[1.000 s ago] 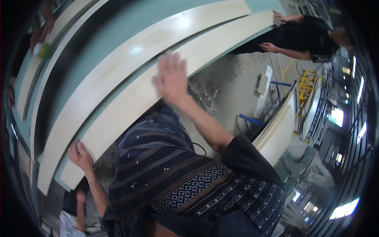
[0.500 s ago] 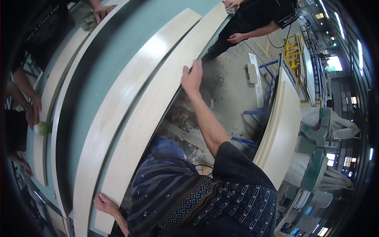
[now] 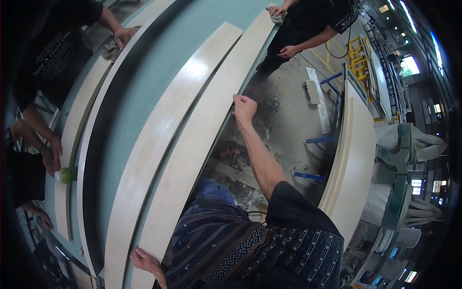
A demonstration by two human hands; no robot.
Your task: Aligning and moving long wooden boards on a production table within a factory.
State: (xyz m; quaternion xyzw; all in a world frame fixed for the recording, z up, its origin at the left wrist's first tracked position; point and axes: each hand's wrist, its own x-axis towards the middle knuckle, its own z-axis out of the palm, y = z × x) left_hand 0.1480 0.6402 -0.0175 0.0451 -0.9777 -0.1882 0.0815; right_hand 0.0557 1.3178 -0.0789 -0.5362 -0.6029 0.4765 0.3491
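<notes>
A long, slightly curved pale board (image 3: 204,123) lies along the near edge of the green-topped table (image 3: 107,183). Across its near end lies my left hand (image 3: 146,261), fingers bent over the board's left edge. Farther up, my right hand (image 3: 244,108) is closed at the board's right edge, thumb and bent fingers against it; the fingertips are partly hidden. A second pale curved board (image 3: 159,115) lies just left of the first, with a narrow gap between them.
A co-worker's hand presses a cloth (image 3: 276,15) on the board's far end. Across a dark-sided curved panel (image 3: 91,130), other people's hands work on another board (image 3: 79,120), one near a green-and-clear bottle-like object (image 3: 65,175). Stacked panels (image 3: 353,144) stand at right.
My right hand has moved off the board's top face and down to its right edge. My left hand stays at the near end. The whole view has shifted slightly.
</notes>
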